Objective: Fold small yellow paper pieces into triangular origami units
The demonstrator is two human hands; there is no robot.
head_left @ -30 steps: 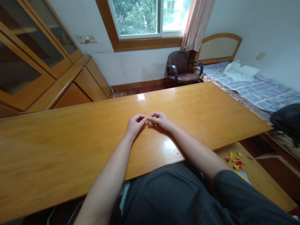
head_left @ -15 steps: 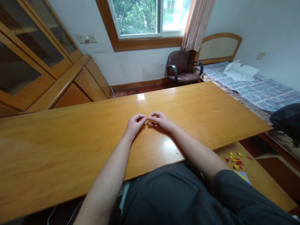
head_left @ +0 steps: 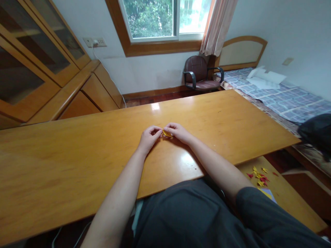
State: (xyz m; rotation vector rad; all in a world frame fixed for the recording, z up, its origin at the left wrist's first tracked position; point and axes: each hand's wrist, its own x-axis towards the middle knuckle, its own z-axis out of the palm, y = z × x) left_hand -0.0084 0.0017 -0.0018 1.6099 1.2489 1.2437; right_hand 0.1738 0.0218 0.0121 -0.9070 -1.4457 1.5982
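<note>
A small folded piece of yellow paper is pinched between my two hands, just above the wooden table. My left hand is closed, its thumb and forefinger at the paper's left end. From the right, my right hand grips the same paper with thumb and fingers. Part of the paper is covered by my fingertips, so its full folded shape is hidden.
On a lower wooden surface at the right lie several yellow and red folded paper pieces beside some flat paper sheets. Beyond the table stand an office chair, a bed with a black bag, and a cabinet.
More of the yellow paper shows now, slanting down to the right below my right fingers, which have shifted slightly on it. My left hand has hardly moved.
</note>
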